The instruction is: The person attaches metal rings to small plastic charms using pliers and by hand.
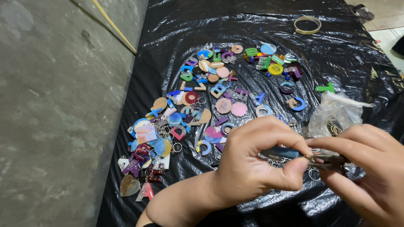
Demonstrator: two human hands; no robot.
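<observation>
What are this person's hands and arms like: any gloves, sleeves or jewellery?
Both hands are bare: the left hand and the right hand wear no gloves, and no rings show. The left forearm has no sleeve. A thin dark band edges it at the frame's bottom.

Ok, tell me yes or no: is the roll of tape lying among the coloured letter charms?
No, the roll of tape lies alone at the far edge of the black plastic sheet, apart from the coloured letter charms.
</observation>
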